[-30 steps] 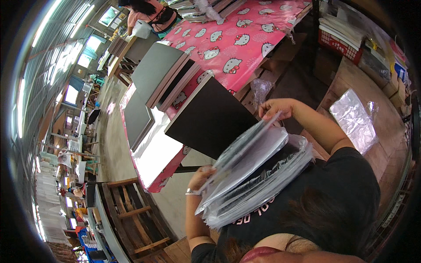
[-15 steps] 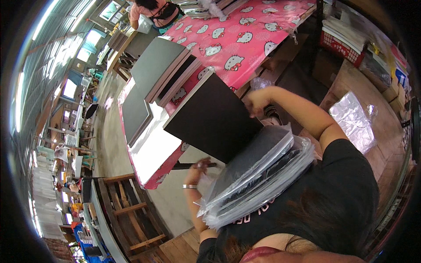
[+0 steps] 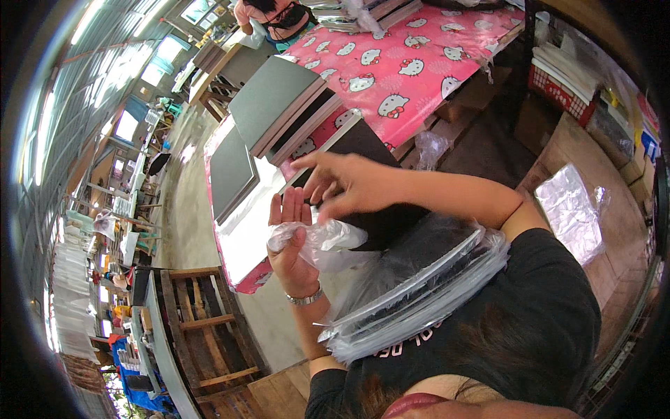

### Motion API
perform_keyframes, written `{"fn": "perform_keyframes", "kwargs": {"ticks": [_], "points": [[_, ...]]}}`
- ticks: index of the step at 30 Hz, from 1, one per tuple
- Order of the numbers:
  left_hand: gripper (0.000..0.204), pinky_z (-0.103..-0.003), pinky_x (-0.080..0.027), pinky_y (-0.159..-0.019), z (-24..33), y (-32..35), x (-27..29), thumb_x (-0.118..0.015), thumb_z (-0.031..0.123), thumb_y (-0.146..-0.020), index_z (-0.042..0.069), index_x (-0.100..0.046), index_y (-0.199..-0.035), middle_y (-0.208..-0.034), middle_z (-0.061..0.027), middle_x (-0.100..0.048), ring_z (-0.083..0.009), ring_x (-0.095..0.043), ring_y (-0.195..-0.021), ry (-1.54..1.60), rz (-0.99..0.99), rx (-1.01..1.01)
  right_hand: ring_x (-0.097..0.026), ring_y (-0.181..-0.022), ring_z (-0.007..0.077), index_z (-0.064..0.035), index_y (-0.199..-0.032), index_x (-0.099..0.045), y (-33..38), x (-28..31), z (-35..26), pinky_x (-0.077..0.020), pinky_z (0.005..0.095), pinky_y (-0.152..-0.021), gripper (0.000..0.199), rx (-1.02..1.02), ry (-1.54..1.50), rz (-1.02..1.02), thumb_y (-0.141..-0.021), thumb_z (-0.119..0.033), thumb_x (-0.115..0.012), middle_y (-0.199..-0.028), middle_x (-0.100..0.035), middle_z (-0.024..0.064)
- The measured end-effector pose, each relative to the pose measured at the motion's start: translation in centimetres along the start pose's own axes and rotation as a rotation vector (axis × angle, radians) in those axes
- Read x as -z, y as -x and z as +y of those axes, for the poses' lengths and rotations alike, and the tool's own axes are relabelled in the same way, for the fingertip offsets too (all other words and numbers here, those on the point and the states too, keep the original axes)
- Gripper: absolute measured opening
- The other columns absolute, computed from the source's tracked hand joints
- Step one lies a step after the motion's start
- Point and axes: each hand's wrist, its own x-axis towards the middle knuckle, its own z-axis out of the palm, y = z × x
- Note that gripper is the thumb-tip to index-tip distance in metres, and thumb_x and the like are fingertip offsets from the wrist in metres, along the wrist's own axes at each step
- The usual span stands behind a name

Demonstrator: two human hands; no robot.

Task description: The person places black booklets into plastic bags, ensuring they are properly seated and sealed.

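Fingers [image 3: 287,209] of the left hand [image 3: 285,260] stand upright and nearly together, its thumb apparently pinning clear film [image 3: 338,241] in front of the black panel [image 3: 391,225], while the right hand's [image 3: 349,183] blurred fingers spread before that panel, no pinch visible. A pile of clear sleeves [image 3: 412,311] sits on the panel's body side; the film could bunch or slip away if the thumb loosens or the film clings to the palm.

Left hand [image 3: 290,260]: bunched clear plastic [image 3: 340,239] caught between thumb and fingers.
Right hand [image 3: 350,184]: beside it, fingers bent, before a black board [image 3: 364,142].
Plastic stack [image 3: 419,307]: against the person's chest.
Pink table [image 3: 436,66]: bearing dark grey boards [image 3: 272,99].
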Motion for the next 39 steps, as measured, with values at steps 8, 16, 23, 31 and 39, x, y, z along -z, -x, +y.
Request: {"fn": "perform_keyframes", "kwargs": {"ticks": [8, 16, 23, 31, 39], "points": [[0.058, -0.042, -0.033, -0.106, 0.3, -0.2, 0.0, -0.063, -0.002, -0.076, -0.003, -0.042, -0.131, -0.134, -0.0229, -0.043, -0.0325, -0.041, -0.127, -0.216, 0.017, -0.076, -0.059, -0.077, 0.0103, -0.0019, -0.113, -0.056, 0.6, 0.0, -0.1, -0.0466, 0.0244, -0.073, 0.039, -0.076, -0.085, 0.041, -0.078, -0.01, -0.072, -0.079, -0.06, 0.0028], [0.051, -0.043, -0.032, -0.107, -0.5, 0.1, -0.7, -0.057, -0.012, -0.076, -0.003, -0.046, -0.125, -0.137, -0.0267, -0.036, -0.0318, -0.035, -0.13, -0.221, 0.037, -0.136, -0.057, -0.07, 0.0102, -0.0033, -0.115, -0.047, 0.6, 0.0, -0.3, -0.0439, 0.0264, -0.059, 0.051, -0.201, -0.11, -0.136, -0.076, -0.02, -0.075, -0.088, -0.065, 0.0076], [0.065, -0.042, -0.029, -0.109, 2.0, -1.9, -0.1, -0.052, -0.012, -0.068, 0.003, -0.038, -0.13, -0.145, -0.0256, -0.025, -0.034, -0.026, -0.135, 0.035, -0.346, -0.075, -0.05, -0.054, 0.0189, -0.0037, -0.074, -0.055, 1.1, -1.1, 0.4, -0.0393, 0.0326, -0.06, 0.024, 0.082, 0.262, -0.243, -0.074, -0.021, -0.073, -0.06, -0.053, 0.0066], [0.019, -0.028, -0.046, -0.083, -0.3, -2.4, 2.0, -0.058, 0.0, -0.085, -0.003, -0.061, -0.103, -0.098, -0.0073, -0.065, -0.0156, -0.061, -0.09, -0.196, 0.112, -0.071, -0.045, -0.06, 0.0191, -0.006, -0.065, -0.045, 1.7, -0.3, -2.2, -0.0352, 0.0306, -0.058, 0.028, 0.343, 0.564, 0.193, -0.066, -0.007, -0.073, -0.073, -0.045, 0.0053], [0.02, -0.026, -0.046, -0.076, -1.4, -2.8, 0.3, -0.067, 0.01, -0.082, 0.0, -0.062, -0.098, -0.093, -0.0031, -0.065, -0.0115, -0.059, -0.082, -0.261, 0.115, -0.004, -0.052, -0.068, 0.0089, 0.0, -0.076, -0.058, -0.6, 2.4, -3.4, -0.0412, 0.0246, -0.06, 0.019, 0.22, 0.338, 0.132, -0.072, -0.01, -0.074, -0.072, -0.056, 0.0033]]}}
